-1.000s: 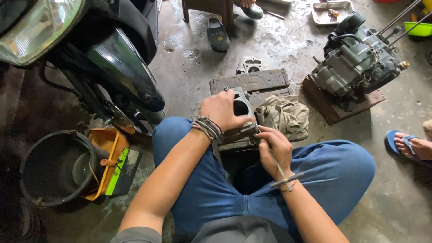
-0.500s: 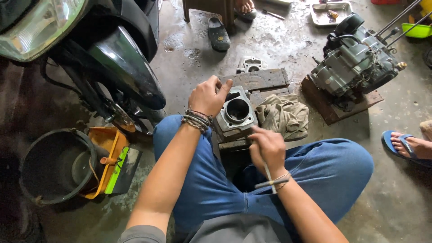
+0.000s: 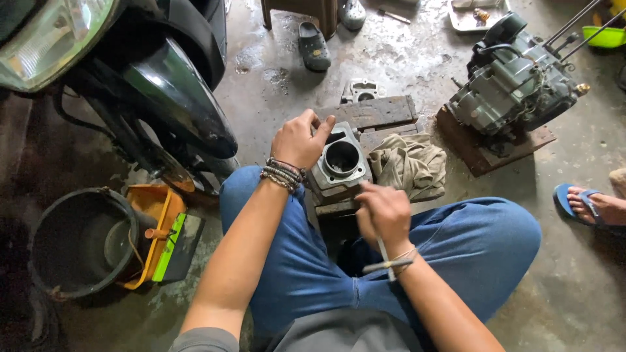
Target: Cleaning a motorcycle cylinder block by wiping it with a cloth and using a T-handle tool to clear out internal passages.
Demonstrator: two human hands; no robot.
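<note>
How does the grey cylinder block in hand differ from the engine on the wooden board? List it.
The cylinder block is small, a single piece with an open round bore, gripped by the left hand. The engine is far bigger, a full assembly with rods sticking out, resting untouched on its wooden board. Both are grey metal.

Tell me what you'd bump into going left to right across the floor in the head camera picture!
Black bucket → orange tray → left hand → metal engine cylinder → crumpled rag → engine on a wooden block → someone else's foot in a blue sandal.
</note>
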